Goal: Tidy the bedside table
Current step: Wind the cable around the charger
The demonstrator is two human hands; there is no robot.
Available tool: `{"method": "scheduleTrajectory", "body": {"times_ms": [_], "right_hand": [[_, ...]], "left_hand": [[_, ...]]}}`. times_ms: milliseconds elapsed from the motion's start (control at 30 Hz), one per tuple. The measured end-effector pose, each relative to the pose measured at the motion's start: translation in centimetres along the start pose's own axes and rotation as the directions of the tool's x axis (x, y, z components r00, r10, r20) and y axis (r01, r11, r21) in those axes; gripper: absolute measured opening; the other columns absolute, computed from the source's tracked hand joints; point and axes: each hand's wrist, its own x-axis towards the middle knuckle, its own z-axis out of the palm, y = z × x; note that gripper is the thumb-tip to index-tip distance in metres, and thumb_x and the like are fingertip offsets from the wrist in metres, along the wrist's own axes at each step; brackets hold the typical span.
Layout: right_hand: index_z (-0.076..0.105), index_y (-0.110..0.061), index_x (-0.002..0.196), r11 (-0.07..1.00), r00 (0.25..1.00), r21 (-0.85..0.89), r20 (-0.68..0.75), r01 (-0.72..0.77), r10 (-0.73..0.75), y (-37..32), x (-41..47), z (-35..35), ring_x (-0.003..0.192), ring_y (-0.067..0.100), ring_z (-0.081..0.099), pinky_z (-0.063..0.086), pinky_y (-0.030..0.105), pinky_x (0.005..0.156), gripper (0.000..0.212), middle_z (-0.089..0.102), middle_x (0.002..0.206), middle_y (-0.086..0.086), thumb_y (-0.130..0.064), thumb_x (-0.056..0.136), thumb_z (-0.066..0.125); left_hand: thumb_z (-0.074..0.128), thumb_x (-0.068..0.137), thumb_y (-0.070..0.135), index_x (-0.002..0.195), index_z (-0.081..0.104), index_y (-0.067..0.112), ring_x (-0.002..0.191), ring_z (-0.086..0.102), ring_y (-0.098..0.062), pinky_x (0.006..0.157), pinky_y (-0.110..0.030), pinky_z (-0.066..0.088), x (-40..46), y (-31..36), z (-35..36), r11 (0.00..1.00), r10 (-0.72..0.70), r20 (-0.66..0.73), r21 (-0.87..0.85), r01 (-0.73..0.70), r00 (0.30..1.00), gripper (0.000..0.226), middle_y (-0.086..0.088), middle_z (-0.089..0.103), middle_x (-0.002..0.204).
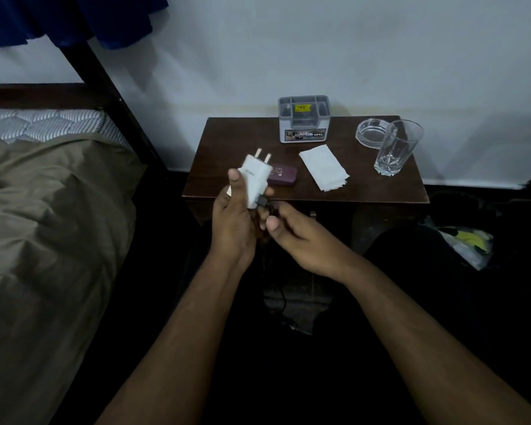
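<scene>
My left hand (233, 219) grips a white charger plug (256, 176) with its two pins pointing up, just in front of the dark wooden bedside table (227, 133). My right hand (292, 231) pinches the black cable connector (262, 201) at the plug's lower end. The dark cable (284, 302) hangs down toward the floor. On the table lie a small maroon case (284, 175), a folded white tissue (324, 167), a grey plastic organizer (303, 118) at the back, a glass ashtray (371, 131) and a tall clear drinking glass (397, 148).
A bed with an olive sheet (49, 225) and a dark post (111, 96) fills the left. A white wall stands behind the table. A plastic bag (469, 243) lies on the dark floor at the right.
</scene>
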Motion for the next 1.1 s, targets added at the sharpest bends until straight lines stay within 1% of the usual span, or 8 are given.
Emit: {"method": "scheduleTrajectory", "body": {"times_ms": [200,400,600,700,800,933,1000,1100], "right_hand": [[0.064,-0.012,0.114,1.000,0.997,0.023,-0.077,0.005,-0.004,0.3,0.6,0.0,0.060,0.013,0.062,0.051,0.033,0.069,0.025,0.064,0.073,-0.003,-0.025,0.109,0.044],[0.071,-0.021,0.089,0.993,0.998,0.116,-0.057,0.030,-0.023,0.6,0.3,-2.9,0.062,0.014,0.046,0.039,0.033,0.062,0.034,0.054,0.064,0.007,-0.039,0.106,0.048],[0.069,-0.023,0.079,0.974,0.996,-0.217,0.071,0.059,-0.045,1.3,0.0,-3.7,0.062,0.022,0.055,0.042,0.035,0.063,0.032,0.068,0.074,0.006,-0.043,0.101,0.056],[0.067,-0.020,0.079,0.985,0.997,-0.170,-0.074,0.024,-0.037,1.5,0.1,-4.0,0.065,0.026,0.059,0.049,0.037,0.062,0.033,0.069,0.079,0.013,-0.043,0.100,0.056],[0.065,-0.022,0.079,0.997,0.972,-0.061,-0.228,0.044,-0.056,1.3,0.1,-4.3,0.061,0.001,0.056,0.047,0.017,0.060,0.027,0.071,0.077,0.001,-0.038,0.100,0.058],[0.073,-0.016,0.090,0.983,0.997,-0.166,0.020,0.074,-0.071,1.1,0.0,-4.3,0.078,-0.008,0.061,0.045,0.014,0.074,0.005,0.069,0.080,-0.019,-0.016,0.094,0.071],[0.076,-0.027,0.088,0.989,0.994,-0.142,0.112,0.036,-0.020,0.9,-0.4,-4.3,0.084,-0.011,0.065,0.047,0.012,0.081,0.016,0.072,0.080,-0.024,-0.011,0.086,0.079],[0.076,-0.018,0.088,0.971,0.994,-0.233,0.106,0.059,-0.035,0.9,-0.7,-4.8,0.089,0.002,0.071,0.052,0.025,0.086,0.012,0.075,0.084,-0.015,-0.011,0.081,0.083]], "left_hand": [[0.041,0.107,0.054,0.114,0.060,0.014,0.054,0.061,-0.007,0.044,-0.020,0.042,0.7,0.8,-0.6,0.988,-0.064,-0.051,-0.147,0.056,0.997,0.045,0.001,0.068,0.076],[0.036,0.107,0.055,0.088,0.054,0.020,0.030,0.030,-0.003,0.030,-0.015,0.019,1.1,1.8,-2.2,0.860,-0.252,0.133,-0.424,0.284,0.959,0.044,0.005,0.053,0.059],[0.035,0.105,0.061,0.084,0.057,0.024,0.034,0.036,-0.005,0.036,-0.019,0.028,0.7,1.9,-1.6,0.883,-0.262,0.234,-0.333,0.330,0.936,0.048,0.007,0.043,0.050],[0.038,0.104,0.061,0.089,0.061,0.024,0.040,0.038,-0.005,0.042,-0.020,0.028,0.9,1.8,-1.2,0.933,-0.252,0.145,-0.226,0.280,0.957,0.046,0.007,0.044,0.055],[0.047,0.102,0.060,0.092,0.067,0.021,0.036,0.031,-0.002,0.036,-0.016,0.022,0.7,1.5,-0.9,0.955,-0.277,0.186,-0.053,0.292,0.942,0.045,0.005,0.043,0.051],[0.054,0.096,0.063,0.092,0.078,0.024,0.029,0.031,-0.003,0.031,-0.011,0.027,-0.3,1.5,-1.0,0.893,-0.450,0.470,0.223,0.391,0.760,0.046,0.001,0.047,0.045],[0.055,0.096,0.063,0.085,0.078,0.023,0.027,0.035,-0.003,0.031,-0.010,0.028,-0.6,1.6,-1.3,0.858,-0.513,0.563,0.358,0.368,0.648,0.047,0.003,0.053,0.045],[0.056,0.095,0.062,0.073,0.077,0.025,0.028,0.031,-0.001,0.032,-0.011,0.025,-0.6,1.7,-1.7,0.826,-0.557,0.580,0.457,0.328,0.594,0.048,0.004,0.054,0.042]]}}
